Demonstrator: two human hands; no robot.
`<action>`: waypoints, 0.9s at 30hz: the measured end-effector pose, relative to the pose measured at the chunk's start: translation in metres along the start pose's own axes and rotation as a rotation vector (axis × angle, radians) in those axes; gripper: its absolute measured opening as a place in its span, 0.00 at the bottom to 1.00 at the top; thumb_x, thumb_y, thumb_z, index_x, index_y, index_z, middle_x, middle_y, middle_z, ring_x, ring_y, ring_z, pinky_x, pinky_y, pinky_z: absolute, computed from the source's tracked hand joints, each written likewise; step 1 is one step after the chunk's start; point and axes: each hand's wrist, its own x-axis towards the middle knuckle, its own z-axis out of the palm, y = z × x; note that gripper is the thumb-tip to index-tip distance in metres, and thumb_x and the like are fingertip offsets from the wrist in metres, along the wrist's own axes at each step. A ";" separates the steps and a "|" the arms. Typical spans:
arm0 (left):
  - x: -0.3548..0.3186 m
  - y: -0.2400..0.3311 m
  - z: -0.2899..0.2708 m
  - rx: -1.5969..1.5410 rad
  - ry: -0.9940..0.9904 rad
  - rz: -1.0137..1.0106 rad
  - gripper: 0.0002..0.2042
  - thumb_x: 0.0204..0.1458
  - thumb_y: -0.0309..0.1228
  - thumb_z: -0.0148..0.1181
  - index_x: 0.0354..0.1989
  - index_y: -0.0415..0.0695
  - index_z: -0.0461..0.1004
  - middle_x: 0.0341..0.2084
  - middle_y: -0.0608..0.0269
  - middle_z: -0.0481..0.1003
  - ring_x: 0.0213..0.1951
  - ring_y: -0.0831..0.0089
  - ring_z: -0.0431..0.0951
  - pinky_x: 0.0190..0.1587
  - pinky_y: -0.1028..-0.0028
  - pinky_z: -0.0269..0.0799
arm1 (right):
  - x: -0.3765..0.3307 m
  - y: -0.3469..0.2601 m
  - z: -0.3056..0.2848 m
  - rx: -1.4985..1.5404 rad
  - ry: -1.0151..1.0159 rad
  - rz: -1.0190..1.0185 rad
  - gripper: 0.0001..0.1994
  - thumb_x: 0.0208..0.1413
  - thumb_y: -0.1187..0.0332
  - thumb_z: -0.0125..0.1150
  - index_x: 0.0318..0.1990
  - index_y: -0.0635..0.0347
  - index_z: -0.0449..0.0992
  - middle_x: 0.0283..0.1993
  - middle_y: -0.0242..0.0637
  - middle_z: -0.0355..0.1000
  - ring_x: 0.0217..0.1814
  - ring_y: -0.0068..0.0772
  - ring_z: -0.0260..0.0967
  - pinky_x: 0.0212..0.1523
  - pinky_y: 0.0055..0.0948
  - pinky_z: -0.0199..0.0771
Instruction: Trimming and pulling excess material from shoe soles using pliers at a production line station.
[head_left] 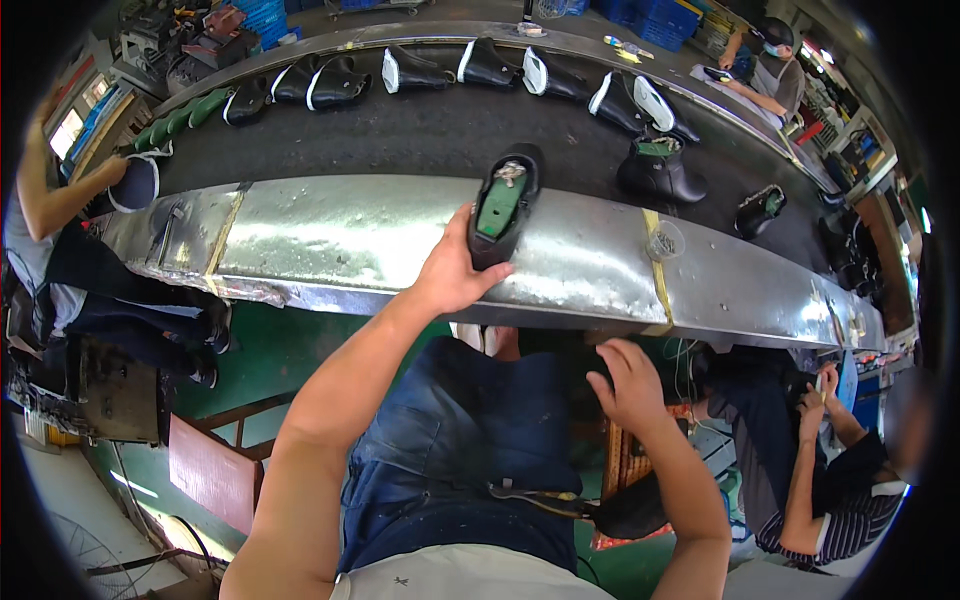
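Observation:
My left hand [452,268] grips the heel end of a black shoe [486,246], its thumb on the near right side. A green shoe last [498,212] fills the shoe's opening. The shoe sits at the far edge of the metal ledge [330,225], toe pointing away over the dark belt [410,135]. Low to the right, in front of the ledge, my right hand [630,385] is empty, with its thumb and fingers apart. A black shoe [660,180] with a green last stands on the belt, and a smaller one [762,210] lies farther right.
Several black boots with white linings, one here [415,72], line the belt's far side. Green lasts [180,122] lie at far left. A small clear cup [664,241] sits on the ledge. People work at left [60,200], right [820,490] and far right [775,75].

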 end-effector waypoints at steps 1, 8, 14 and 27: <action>0.017 -0.003 0.005 -0.009 -0.050 -0.012 0.49 0.50 0.34 0.76 0.73 0.34 0.45 0.60 0.40 0.69 0.63 0.54 0.72 0.65 0.63 0.67 | 0.016 0.012 0.001 -0.041 0.041 -0.067 0.20 0.56 0.63 0.68 0.52 0.64 0.74 0.53 0.47 0.70 0.54 0.55 0.70 0.55 0.47 0.72; 0.151 -0.018 0.058 -0.062 -0.171 -0.003 0.48 0.50 0.41 0.75 0.71 0.33 0.50 0.62 0.38 0.67 0.64 0.50 0.70 0.66 0.61 0.65 | 0.091 0.077 0.007 -0.111 0.096 -0.091 0.25 0.51 0.61 0.70 0.54 0.64 0.72 0.56 0.47 0.68 0.59 0.56 0.66 0.61 0.50 0.66; 0.234 -0.031 0.049 0.139 -0.507 -0.107 0.42 0.48 0.39 0.74 0.68 0.35 0.59 0.64 0.42 0.68 0.63 0.48 0.71 0.65 0.59 0.67 | 0.093 0.090 0.014 -0.044 0.054 0.007 0.32 0.47 0.55 0.73 0.55 0.67 0.71 0.59 0.51 0.68 0.62 0.59 0.64 0.64 0.51 0.62; 0.359 -0.254 -0.054 0.157 0.638 -0.504 0.22 0.60 0.36 0.58 0.58 0.34 0.72 0.51 0.39 0.78 0.56 0.45 0.77 0.60 0.58 0.71 | 0.116 0.094 0.017 -0.031 -0.008 0.055 0.32 0.48 0.50 0.72 0.52 0.68 0.73 0.54 0.52 0.70 0.59 0.59 0.67 0.61 0.54 0.63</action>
